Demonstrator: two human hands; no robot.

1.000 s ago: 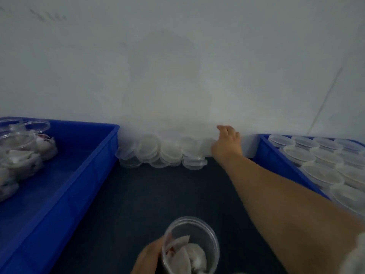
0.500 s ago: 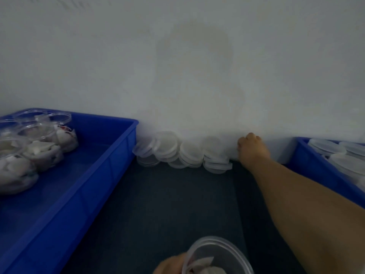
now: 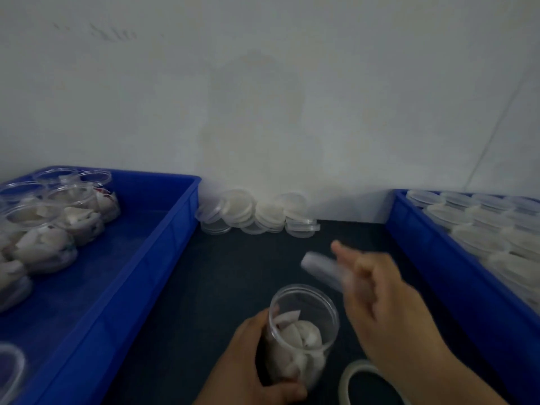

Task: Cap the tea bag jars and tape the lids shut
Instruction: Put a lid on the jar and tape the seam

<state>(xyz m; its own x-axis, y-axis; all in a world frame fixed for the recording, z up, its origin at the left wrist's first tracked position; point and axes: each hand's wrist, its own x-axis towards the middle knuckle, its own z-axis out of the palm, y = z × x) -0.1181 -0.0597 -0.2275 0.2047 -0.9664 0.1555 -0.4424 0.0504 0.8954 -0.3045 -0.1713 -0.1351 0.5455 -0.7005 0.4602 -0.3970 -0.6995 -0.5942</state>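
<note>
The left hand (image 3: pixel 254 369) is gripping the open jar (image 3: pixel 304 325) to steady it. The right hand (image 3: pixel 382 305), just beside, is pinching a blurry lid (image 3: pixel 320 270) for capping.

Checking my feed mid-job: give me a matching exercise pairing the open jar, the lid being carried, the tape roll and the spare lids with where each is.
1 open jar
2 carried lid
3 tape roll
4 spare lids

A against the wall
B in the right hand
C on the mat, bottom edge
D in the left hand

Pairs: 1-D, 2-B, 3-C, 4-A.
</note>
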